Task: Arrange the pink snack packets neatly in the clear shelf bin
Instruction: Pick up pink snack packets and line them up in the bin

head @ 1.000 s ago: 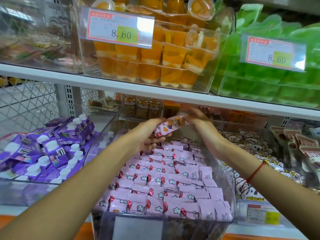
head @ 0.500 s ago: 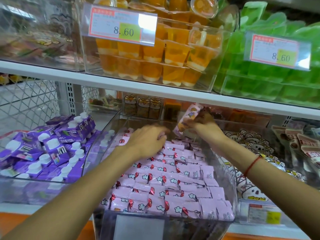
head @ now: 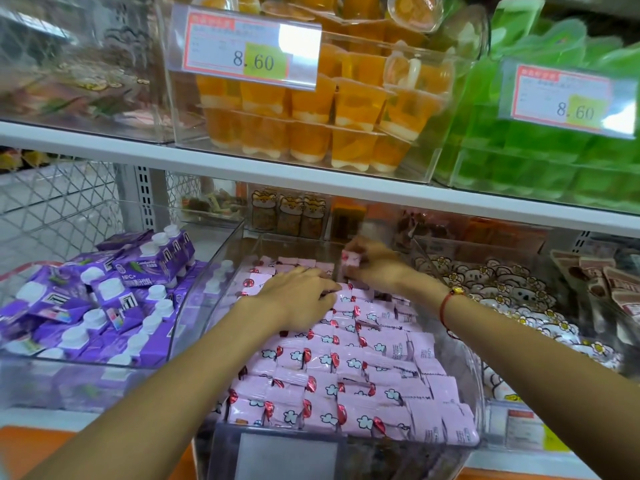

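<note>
Left hand (head: 298, 297) flat on pink packets (head: 346, 375), right hand (head: 374, 268) pinching one packet (head: 351, 259) near bin's back wall (head: 294, 242)

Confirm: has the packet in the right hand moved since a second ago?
Yes. The right hand brought the pink packet down from near the shelf edge toward the rows in the clear bin.
</note>
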`<state>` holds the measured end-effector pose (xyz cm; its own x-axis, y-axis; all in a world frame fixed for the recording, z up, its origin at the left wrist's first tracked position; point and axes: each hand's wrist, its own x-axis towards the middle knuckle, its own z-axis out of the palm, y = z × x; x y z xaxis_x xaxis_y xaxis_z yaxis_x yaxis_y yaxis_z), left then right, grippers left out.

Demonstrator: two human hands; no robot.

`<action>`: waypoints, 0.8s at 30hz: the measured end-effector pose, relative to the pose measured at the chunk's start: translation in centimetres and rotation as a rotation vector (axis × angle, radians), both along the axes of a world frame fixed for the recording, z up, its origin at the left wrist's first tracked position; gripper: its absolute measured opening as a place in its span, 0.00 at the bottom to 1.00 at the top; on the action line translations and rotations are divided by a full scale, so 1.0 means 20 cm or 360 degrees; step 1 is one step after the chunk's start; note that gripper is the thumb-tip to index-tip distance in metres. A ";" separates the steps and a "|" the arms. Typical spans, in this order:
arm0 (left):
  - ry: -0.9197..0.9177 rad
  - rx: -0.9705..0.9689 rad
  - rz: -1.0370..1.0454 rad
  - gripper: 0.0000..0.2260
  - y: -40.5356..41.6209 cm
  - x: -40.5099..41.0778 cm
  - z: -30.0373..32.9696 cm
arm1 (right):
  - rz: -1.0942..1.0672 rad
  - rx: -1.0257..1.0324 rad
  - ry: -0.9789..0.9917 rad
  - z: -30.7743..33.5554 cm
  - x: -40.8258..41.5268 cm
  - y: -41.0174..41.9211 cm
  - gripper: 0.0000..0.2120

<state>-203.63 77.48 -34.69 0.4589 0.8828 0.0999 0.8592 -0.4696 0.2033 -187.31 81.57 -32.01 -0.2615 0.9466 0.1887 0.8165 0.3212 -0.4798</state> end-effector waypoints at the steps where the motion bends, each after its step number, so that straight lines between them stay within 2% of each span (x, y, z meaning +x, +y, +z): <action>1: -0.0002 0.0001 0.0003 0.18 0.00 0.00 0.00 | -0.0028 0.0073 -0.0117 -0.01 -0.01 0.01 0.16; 3: -0.0009 0.0011 0.0003 0.18 0.00 0.00 0.00 | -0.0109 0.0151 -0.0186 -0.02 -0.02 0.03 0.14; 6: -0.0016 0.0018 0.0005 0.18 0.01 0.00 0.00 | -0.0205 0.0155 -0.0132 -0.01 -0.04 0.04 0.13; 9: -0.0033 0.0018 0.0014 0.18 0.01 0.00 -0.01 | -0.0139 -0.0081 -0.0281 0.00 -0.05 0.04 0.11; 12: -0.0028 0.0032 0.0019 0.18 0.01 0.00 0.00 | 0.0024 -0.0264 -0.0489 0.03 -0.06 0.03 0.18; 15: -0.0022 0.0026 0.0010 0.18 0.01 -0.01 -0.01 | 0.0064 -0.0312 -0.0525 0.08 -0.05 0.00 0.22; 20: -0.0047 0.0056 0.0027 0.18 -0.01 0.00 0.01 | 0.0157 0.0067 -0.0638 0.12 0.05 -0.19 0.16; 24: -0.0068 0.0324 0.0100 0.16 -0.09 0.02 0.07 | 0.0157 0.0446 -0.0713 0.11 0.16 -0.51 0.13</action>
<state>-203.23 75.73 -33.22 0.3953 0.8691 0.2972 0.8806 -0.4506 0.1463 -184.11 71.39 -29.90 -0.4597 0.8427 0.2802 0.8809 0.4726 0.0240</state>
